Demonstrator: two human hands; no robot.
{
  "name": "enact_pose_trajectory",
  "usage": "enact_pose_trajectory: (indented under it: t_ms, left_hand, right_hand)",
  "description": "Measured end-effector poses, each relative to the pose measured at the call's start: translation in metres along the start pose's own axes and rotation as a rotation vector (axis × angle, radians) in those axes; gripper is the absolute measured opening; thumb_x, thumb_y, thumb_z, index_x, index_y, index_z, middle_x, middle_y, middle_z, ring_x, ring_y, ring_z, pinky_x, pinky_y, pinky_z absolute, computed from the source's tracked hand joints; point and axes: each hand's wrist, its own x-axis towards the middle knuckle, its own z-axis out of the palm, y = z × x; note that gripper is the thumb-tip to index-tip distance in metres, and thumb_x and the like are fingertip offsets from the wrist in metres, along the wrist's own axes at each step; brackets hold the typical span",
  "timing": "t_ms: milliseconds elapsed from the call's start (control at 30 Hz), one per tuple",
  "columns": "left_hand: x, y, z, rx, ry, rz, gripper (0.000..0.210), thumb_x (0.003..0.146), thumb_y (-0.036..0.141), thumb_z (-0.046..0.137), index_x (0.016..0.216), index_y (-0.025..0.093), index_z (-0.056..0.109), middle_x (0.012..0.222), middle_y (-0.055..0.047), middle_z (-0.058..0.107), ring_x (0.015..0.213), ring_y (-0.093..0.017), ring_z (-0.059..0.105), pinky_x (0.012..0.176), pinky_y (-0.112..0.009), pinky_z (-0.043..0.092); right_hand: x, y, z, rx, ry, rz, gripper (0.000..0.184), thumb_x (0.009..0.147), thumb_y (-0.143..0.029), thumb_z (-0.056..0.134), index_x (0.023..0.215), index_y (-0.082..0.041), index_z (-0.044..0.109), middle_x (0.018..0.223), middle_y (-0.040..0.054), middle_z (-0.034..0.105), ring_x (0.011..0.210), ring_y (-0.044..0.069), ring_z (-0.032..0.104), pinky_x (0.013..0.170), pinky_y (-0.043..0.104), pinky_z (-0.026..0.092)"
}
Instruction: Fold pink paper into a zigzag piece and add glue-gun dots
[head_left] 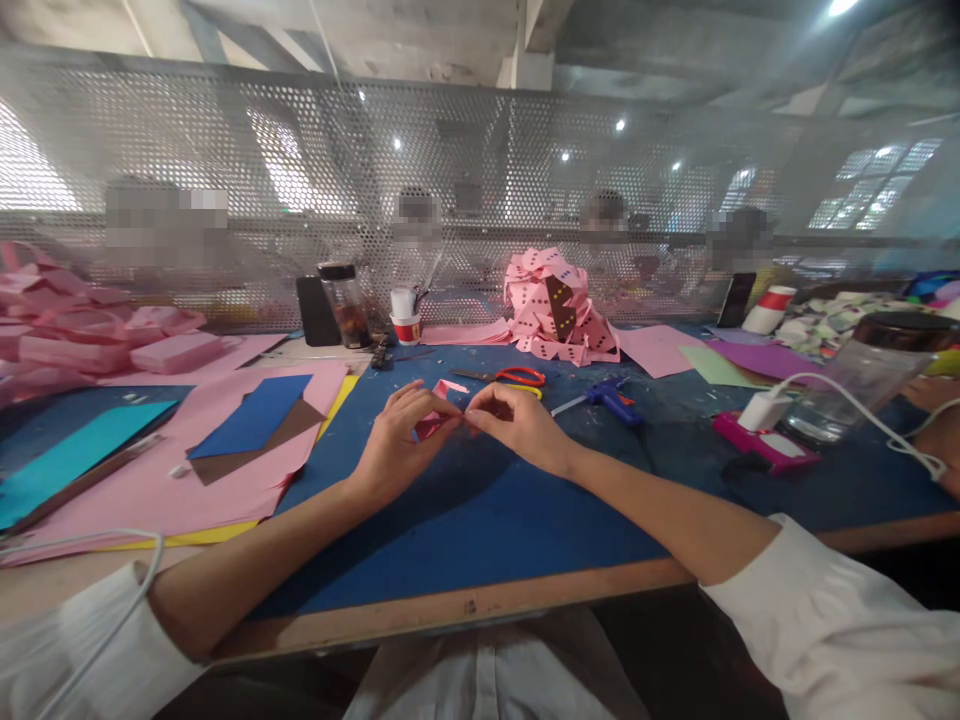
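Observation:
Over the blue tabletop point(480, 520), my left hand point(409, 430) is closed on a small pink paper piece point(448, 388), part of which shows behind and between its fingers. My right hand point(517, 420) pinches with thumb and forefinger, its tips meeting those of the left. What sits between the right fingertips is too small to make out. Just beyond my hands lie red-handled scissors point(521, 376), with a bit of yellow handle beside them. To the right of my right hand rests a blue glue gun point(615, 400).
Pink paper sheets point(150, 490) with blue and brown pieces lie left. A pile of dotted pink strips point(551, 305) stands at the back before a perforated metal screen point(465, 150). On the right are a magenta power strip point(765, 443), a white cable and a clear jar point(847, 385).

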Motion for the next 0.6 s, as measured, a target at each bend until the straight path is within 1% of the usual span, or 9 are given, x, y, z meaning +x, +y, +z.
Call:
enact_pose_trajectory:
  t_ms: [133,267,433,600]
  left_hand:
    - [0.0003,0.0014,-0.0013,0.023,-0.007,0.008,0.007,0.088,0.021,0.061,0.084,0.022,0.066,0.078,0.002,0.068,0.076,-0.015,0.062,0.108,-0.043,0.038]
    - [-0.0007,-0.0005,-0.0008,0.066,-0.020,0.053,0.006,0.088,0.021,0.061,0.087,0.024,0.067,0.079,0.002,0.070,0.080,-0.015,0.063,0.110,-0.043,0.037]
    - [-0.0012,-0.0031,0.0001,0.090,-0.021,0.061,0.006,0.088,0.021,0.061,0.084,0.024,0.066,0.079,0.002,0.071,0.078,-0.015,0.064,0.110,-0.043,0.038]
    - [-0.0018,-0.0040,0.0006,0.111,-0.024,0.069,0.006,0.087,0.022,0.061,0.083,0.024,0.065,0.078,0.003,0.070,0.077,-0.014,0.064,0.110,-0.042,0.038]
  right_hand:
    - [-0.0002,0.0009,-0.0001,0.008,-0.013,0.012,0.018,0.090,-0.037,0.061,0.092,-0.019,0.061,0.082,0.0009,0.066,0.077,0.015,0.063,0.075,0.029,0.049]
    - [0.0004,0.0026,0.0003,0.049,-0.039,0.039,0.019,0.089,-0.038,0.062,0.090,-0.019,0.061,0.081,0.0010,0.066,0.077,0.016,0.064,0.076,0.030,0.050]
    - [0.0016,0.0056,0.0023,0.195,-0.080,0.100,0.025,0.088,-0.044,0.063,0.090,-0.019,0.061,0.085,0.0011,0.066,0.079,0.016,0.067,0.079,0.032,0.054]
    - [0.0014,0.0076,0.0041,0.226,-0.068,0.113,0.026,0.087,-0.045,0.064,0.090,-0.019,0.061,0.083,0.0014,0.066,0.078,0.016,0.067,0.078,0.031,0.055]
